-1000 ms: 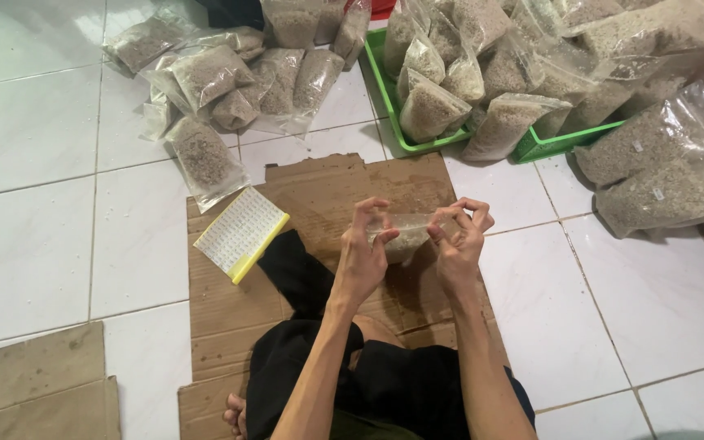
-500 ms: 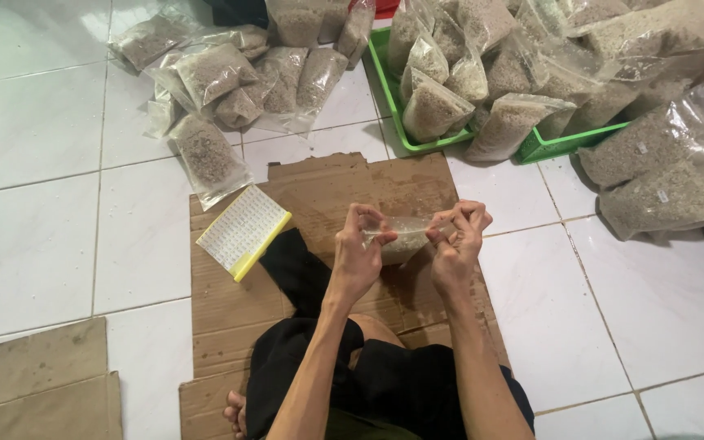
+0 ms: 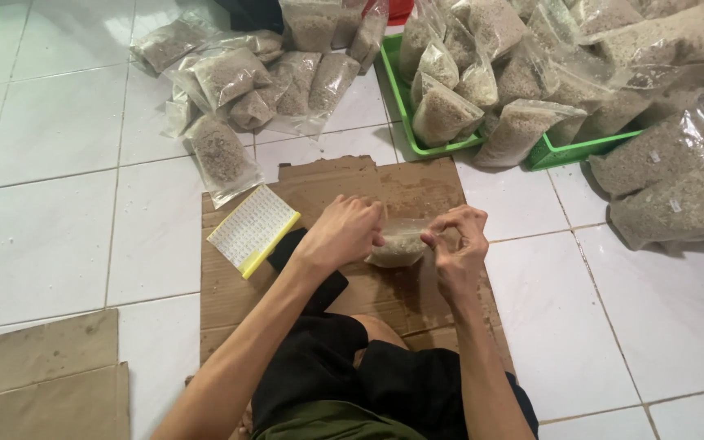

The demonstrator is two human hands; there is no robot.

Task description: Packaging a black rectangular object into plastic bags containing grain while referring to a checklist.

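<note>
A small clear plastic bag of pale grain (image 3: 399,244) rests on the brown cardboard sheet (image 3: 327,191) in front of me. My left hand (image 3: 344,231) covers the bag's left side and grips it. My right hand (image 3: 455,244) pinches the bag's right top edge between thumb and fingers. Both hands sit close together over the cardboard, above my crossed legs in black shorts (image 3: 344,375).
A yellow-edged sheet of small white labels (image 3: 253,228) lies left of my hands. Several filled grain bags (image 3: 238,81) pile on the white tiles at the back left, in a green tray (image 3: 450,149) behind, and at the right (image 3: 670,179). Folded cardboard (image 3: 38,375) lies bottom left.
The hands and bag have come down from a raised position onto the cardboard. The left hand now lies over the bag instead of pinching its top.
</note>
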